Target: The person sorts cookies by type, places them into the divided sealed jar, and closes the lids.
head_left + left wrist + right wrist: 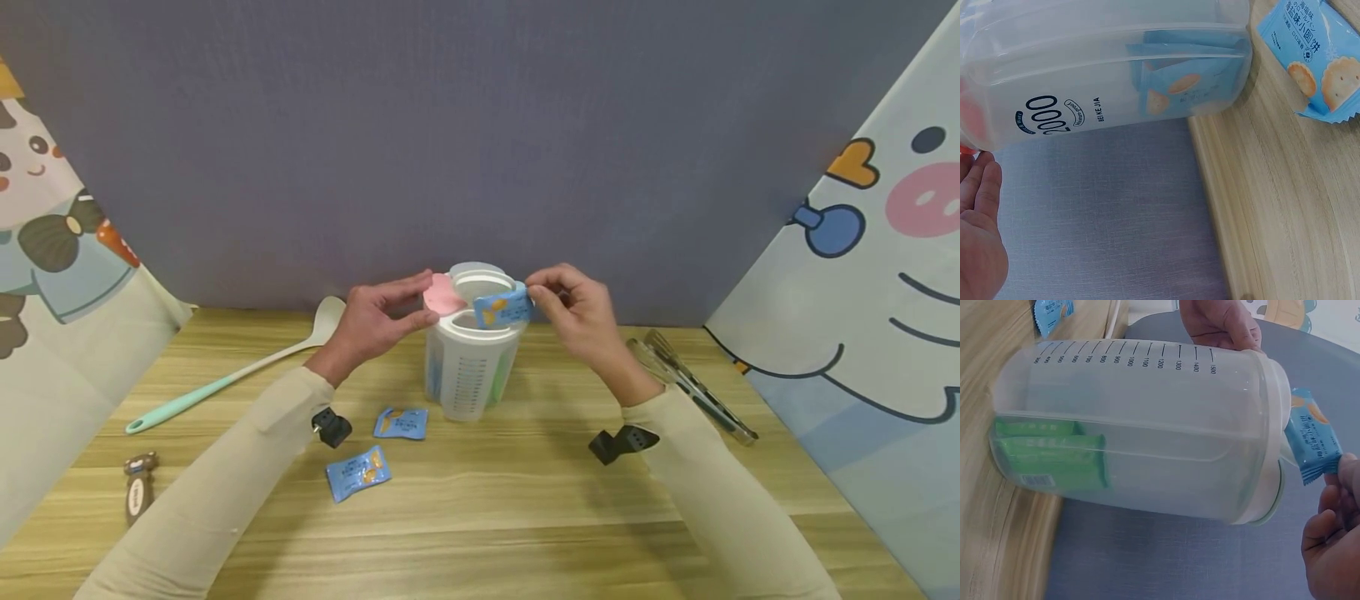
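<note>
A tall translucent storage jar with divided compartments and a white rim stands upright on the table. My left hand touches the left of its rim beside a pink lid, with thumb and fingers apart and the fingers fairly straight. My right hand pinches one end of a blue biscuit packet tilted over an opening in the jar's top. Through the wall, blue packets show in one compartment and green packets in another. Two more blue packets lie on the table.
A white ladle with a mint handle lies at the left, and a brown bear-shaped object is near the left edge. Metal tongs rest at the right, partly behind my right arm. A grey panel stands behind the table.
</note>
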Tool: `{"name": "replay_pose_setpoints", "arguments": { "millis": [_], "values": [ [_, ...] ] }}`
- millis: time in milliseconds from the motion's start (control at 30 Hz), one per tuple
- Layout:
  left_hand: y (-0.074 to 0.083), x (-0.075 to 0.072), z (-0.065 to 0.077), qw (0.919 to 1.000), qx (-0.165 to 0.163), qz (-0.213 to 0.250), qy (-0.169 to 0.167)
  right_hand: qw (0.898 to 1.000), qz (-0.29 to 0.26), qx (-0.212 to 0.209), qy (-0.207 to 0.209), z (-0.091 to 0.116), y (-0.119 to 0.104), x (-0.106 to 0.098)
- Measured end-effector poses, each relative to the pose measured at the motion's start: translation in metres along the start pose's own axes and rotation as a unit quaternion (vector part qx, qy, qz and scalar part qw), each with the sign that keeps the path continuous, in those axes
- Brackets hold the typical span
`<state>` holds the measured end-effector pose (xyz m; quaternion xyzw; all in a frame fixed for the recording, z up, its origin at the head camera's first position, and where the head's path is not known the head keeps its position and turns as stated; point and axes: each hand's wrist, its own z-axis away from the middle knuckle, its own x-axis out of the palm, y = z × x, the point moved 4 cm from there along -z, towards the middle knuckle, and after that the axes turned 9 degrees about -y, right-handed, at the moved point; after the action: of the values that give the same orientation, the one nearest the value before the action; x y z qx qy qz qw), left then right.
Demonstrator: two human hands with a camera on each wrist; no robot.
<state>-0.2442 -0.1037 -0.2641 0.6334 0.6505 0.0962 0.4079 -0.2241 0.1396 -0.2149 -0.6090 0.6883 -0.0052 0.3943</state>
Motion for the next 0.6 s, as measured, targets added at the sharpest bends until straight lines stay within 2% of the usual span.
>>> {"name": "replay_pose_setpoints", "arguments": {
  "millis": [300,533,600],
  "values": [
    [-0.001,0.0,0.0,1.0,0.004,-0.009,0.003,1.0,0.006,0.015,0.008,-0.002,0.002,0.007],
    [-0.001,0.0,0.0,0.9999,0.011,-0.005,0.002,1.0,0.006,-0.003,0.003,-0.003,0.029,0.008],
    [-0.001,-0.001,0.0,0.9999,0.011,-0.005,0.002,1.0,0.003,-0.009,-0.001,-0.005,0.029,0.008]
  ]
}}
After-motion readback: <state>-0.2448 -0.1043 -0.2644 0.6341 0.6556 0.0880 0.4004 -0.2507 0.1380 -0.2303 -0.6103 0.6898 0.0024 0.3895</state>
